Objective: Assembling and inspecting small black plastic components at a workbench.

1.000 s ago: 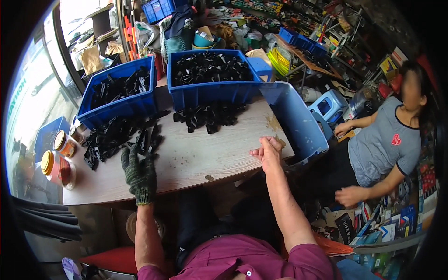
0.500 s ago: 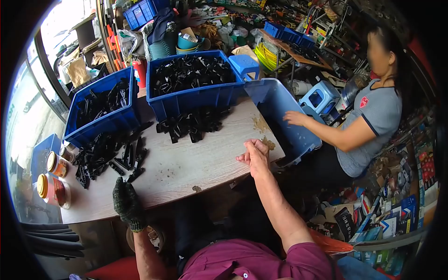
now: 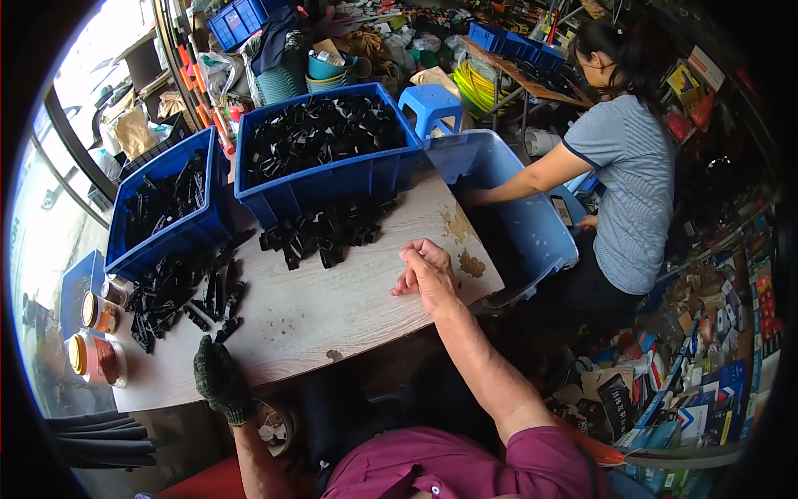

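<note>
Two heaps of thin black plastic pieces lie on the pale wood-grain worktop (image 3: 307, 308): a left heap (image 3: 170, 291) towards its left edge, and a right heap (image 3: 328, 229) towards its far edge. Behind them stand blue rectangular plastic bins filled with similar pieces, a narrower bin (image 3: 179, 239) and a broader bin (image 3: 332, 185); this probably keeps the pieces within reach. The left hand (image 3: 220, 378), in a dark green knitted glove, is at the near edge, just beside the left heap's closest pieces; its fingers stay together, and whether it holds anything cannot be told. The bare right hand (image 3: 430, 274) is towards the right edge, fingers loosely curled inward, no piece showing.
</note>
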The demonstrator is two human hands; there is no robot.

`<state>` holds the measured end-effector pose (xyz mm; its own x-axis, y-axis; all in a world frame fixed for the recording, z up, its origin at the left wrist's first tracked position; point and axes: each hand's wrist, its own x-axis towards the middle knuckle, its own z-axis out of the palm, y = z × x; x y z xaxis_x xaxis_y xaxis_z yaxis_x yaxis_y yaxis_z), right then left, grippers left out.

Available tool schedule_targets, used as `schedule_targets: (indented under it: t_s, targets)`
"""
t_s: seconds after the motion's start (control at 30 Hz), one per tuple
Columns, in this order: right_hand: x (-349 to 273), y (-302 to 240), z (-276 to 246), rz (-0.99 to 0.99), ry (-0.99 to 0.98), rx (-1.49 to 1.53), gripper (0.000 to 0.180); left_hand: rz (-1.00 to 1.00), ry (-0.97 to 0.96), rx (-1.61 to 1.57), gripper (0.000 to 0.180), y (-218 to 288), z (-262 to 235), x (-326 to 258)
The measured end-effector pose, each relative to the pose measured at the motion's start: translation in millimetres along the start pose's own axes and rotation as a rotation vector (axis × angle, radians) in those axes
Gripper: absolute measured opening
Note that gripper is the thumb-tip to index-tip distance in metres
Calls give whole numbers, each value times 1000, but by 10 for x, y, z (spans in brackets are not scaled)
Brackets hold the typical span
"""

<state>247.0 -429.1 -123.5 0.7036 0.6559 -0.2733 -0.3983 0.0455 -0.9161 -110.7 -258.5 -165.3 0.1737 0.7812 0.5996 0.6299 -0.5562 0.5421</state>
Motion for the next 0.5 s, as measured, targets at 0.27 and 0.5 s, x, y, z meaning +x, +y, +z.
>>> schedule_targets:
  t_s: [0.27,0.5]
  targets:
    - [-43,108,-183,-149,-144,152,9,51,27,32,26,-4,27,-3]
    - [-75,121,-271,-225,-224,271,7,47,54,33,25,-51,96,-12]
